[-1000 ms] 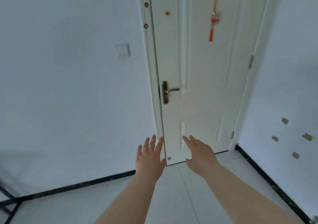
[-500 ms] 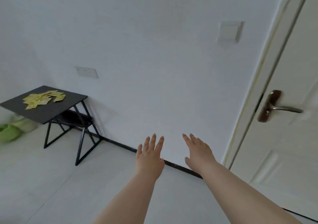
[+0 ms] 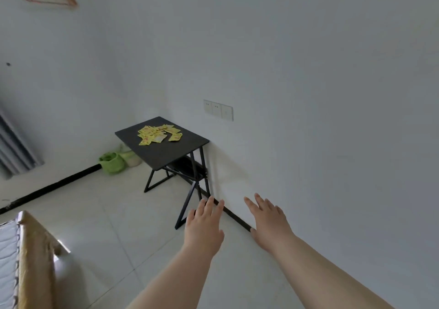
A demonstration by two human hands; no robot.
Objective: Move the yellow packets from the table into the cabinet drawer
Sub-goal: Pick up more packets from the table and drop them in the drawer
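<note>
Nearest, at 8 o'clock, is the tan padded corner of a bed (image 3: 31, 261); left hand (image 3: 204, 228) and right hand (image 3: 268, 223) reach forward at 6 o'clock, fingers (image 3: 210, 205) straight and released, holding nothing. Glossy pale floor tiles (image 3: 118, 213) lie between them and the flat black bench (image 3: 166, 152) on thin angled legs against the white wall. The yellow packets (image 3: 158, 134) lie heaped loosely on top, a green plastic tub (image 3: 111, 163) at the bench's 9 o'clock.

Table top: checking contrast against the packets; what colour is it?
The table top is black, shown in the head view.
</note>
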